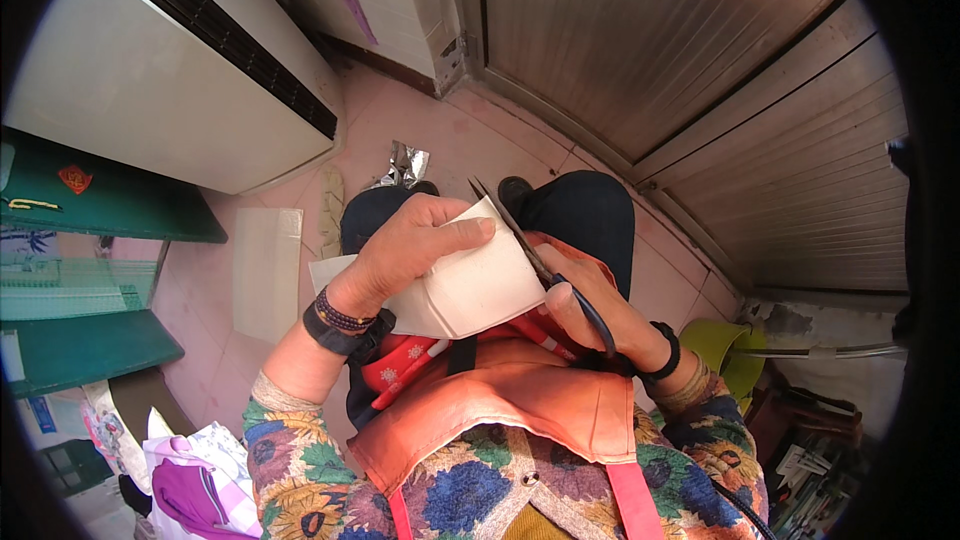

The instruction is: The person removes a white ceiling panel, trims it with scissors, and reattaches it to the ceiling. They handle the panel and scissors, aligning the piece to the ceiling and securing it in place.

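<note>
My left hand (415, 240) is closed on a folded piece of cream card (485, 285), thumb on top, over my lap. A second flap of the card shows below and to the left of that hand. My right hand (590, 290) grips a pair of scissors (522, 242) with dark blades and a dark looped handle. The blades point away from me, slightly parted at the tips, and lie along the card's right edge. Whether they are cutting into it I cannot tell. An orange apron (490, 405) with a red snowflake-patterned part lies beneath my hands.
A flat pale board (268, 275) lies on the pink tiled floor to the left. A crumpled silver wrapper (405, 164) is beyond my knees. A tall white appliance (180, 60), green furniture (90, 350), ribbed door panels (650, 30) and a lime-green bin (712, 348) surround me.
</note>
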The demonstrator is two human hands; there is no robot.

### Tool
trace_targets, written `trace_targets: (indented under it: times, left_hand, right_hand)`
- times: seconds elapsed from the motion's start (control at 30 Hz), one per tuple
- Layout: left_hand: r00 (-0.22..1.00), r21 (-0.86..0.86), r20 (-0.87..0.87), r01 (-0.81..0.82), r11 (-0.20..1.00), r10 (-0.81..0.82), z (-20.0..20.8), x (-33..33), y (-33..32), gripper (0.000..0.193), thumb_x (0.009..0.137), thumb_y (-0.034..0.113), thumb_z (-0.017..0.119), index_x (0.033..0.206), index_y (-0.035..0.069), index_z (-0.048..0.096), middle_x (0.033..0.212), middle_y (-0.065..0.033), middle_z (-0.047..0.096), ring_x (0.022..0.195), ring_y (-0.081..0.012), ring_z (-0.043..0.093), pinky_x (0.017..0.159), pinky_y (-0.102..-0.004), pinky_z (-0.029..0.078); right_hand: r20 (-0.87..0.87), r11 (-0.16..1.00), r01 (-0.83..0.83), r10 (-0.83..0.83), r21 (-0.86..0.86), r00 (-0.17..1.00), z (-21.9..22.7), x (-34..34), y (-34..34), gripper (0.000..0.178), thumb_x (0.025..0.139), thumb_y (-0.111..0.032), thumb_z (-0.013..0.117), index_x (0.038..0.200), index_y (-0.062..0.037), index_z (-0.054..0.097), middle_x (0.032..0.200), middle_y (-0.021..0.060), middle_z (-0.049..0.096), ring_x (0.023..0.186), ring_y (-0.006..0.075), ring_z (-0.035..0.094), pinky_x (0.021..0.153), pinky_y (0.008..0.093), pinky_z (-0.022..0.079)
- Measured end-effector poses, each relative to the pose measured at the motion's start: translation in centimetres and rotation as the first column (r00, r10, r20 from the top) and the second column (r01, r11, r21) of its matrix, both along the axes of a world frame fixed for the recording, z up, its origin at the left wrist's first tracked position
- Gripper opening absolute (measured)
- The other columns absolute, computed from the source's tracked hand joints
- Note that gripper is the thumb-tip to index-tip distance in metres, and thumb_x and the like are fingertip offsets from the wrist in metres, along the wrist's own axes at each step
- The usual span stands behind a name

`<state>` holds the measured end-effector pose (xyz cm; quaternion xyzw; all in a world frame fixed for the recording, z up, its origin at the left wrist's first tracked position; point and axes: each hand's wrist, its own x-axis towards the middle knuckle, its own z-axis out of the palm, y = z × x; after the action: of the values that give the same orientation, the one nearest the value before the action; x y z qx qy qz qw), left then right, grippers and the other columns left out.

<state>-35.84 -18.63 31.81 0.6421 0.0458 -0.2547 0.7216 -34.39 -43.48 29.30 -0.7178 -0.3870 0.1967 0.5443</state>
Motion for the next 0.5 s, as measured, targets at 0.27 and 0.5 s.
trace_targets:
  times: [0.27,0.5]
  left_hand:
    - [1.0,0.011,0.014,0.014,1.0,-0.014,-0.24,0.07,-0.04,0.034,0.094,0.031,0.064,0.099,-0.001,0.072,0.08,-0.002,0.069,0.069,-0.0063,0.062,0.063,-0.0216,0.049]
    - [1.0,-0.004,0.005,0.005,1.0,-0.005,-0.53,0.22,0.01,0.034,0.094,0.031,0.064,0.098,-0.001,0.072,0.08,-0.0018,0.069,0.069,-0.0061,0.062,0.063,-0.0214,0.048]
  right_hand:
    - [-0.128,0.996,-0.033,0.022,-0.085,0.991,0.29,0.19,-0.19,0.083,0.099,-0.065,0.023,0.127,0.0081,0.051,0.097,0.0185,0.06,0.078,0.0275,0.062,0.071,0.0337,0.047]
    - [-0.043,0.999,0.014,-0.015,-0.039,0.999,-0.13,0.32,0.29,0.081,0.099,-0.064,0.022,0.122,0.0073,0.054,0.087,0.0154,0.06,0.07,0.0249,0.062,0.066,0.0336,0.047]
